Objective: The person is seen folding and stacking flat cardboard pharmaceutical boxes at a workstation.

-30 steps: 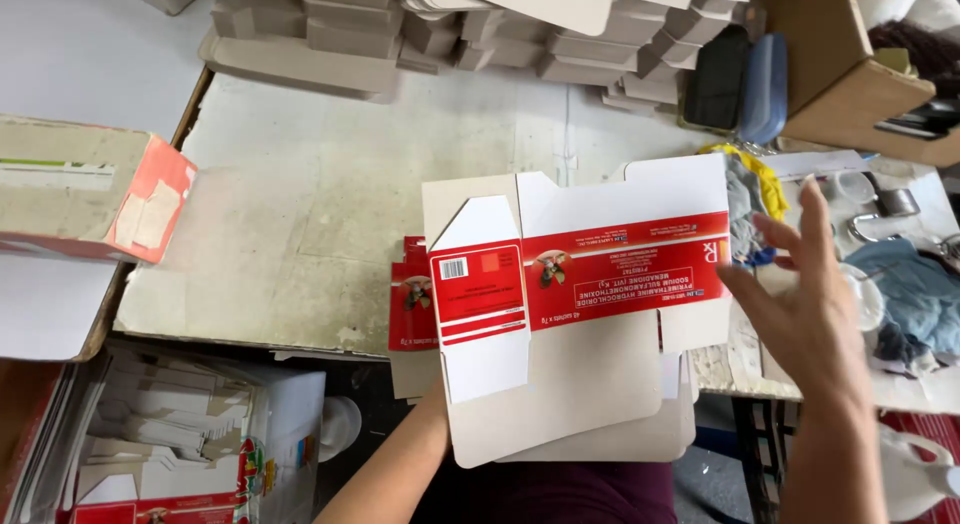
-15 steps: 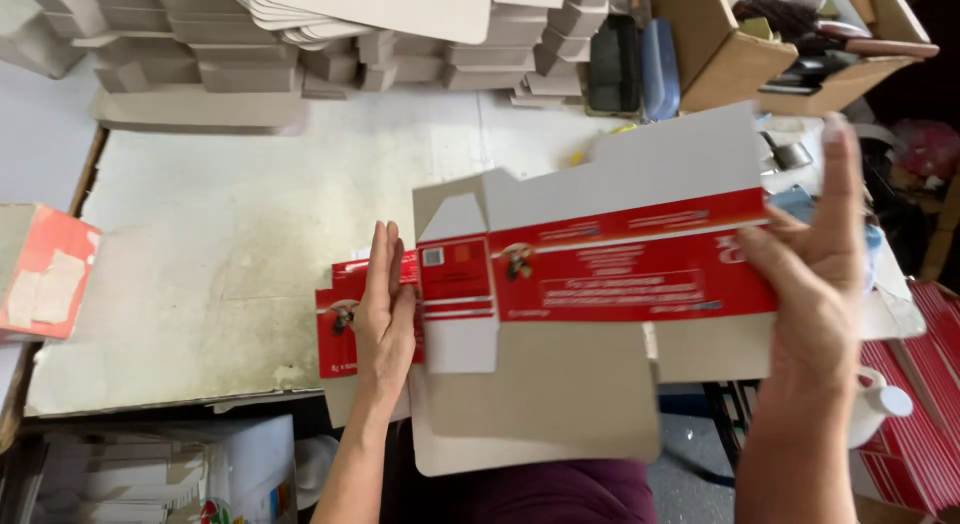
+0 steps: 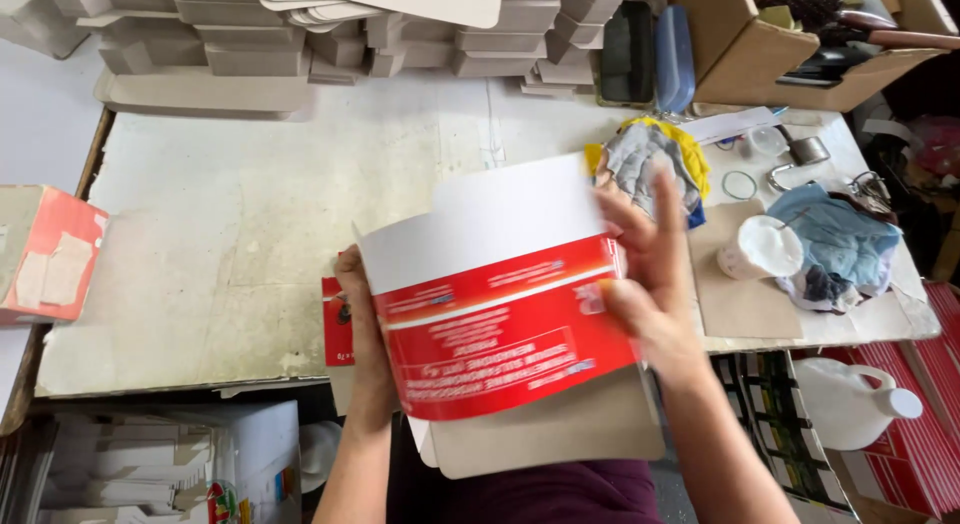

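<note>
Since half a second ago, both hands are closing in on the red-and-white carton blank [image 3: 500, 314]: it was spread wide and flat, and now it is bowing upward, white panel curling over at the top, red printed panel facing the camera upside down. Right hand [image 3: 645, 284] is gripping the blank's right edge, thumb pressing on the red face, fingers [image 3: 640, 219] curling round behind it. Left hand [image 3: 362, 334] is mostly hidden behind the left edge; it is bracing the card there, but how far its fingers are curled cannot be told. Blank is being held just above the near edge of the white worktable [image 3: 250, 234], over a plain brown cardboard sheet [image 3: 545, 439]. Judging by the bend, the flat card is being folded into shape. Stacks of grey folded cartons [image 3: 200, 34] are sitting along the far side; rags [image 3: 650, 154] and a white cup [image 3: 760, 249] are lying to the right.
</note>
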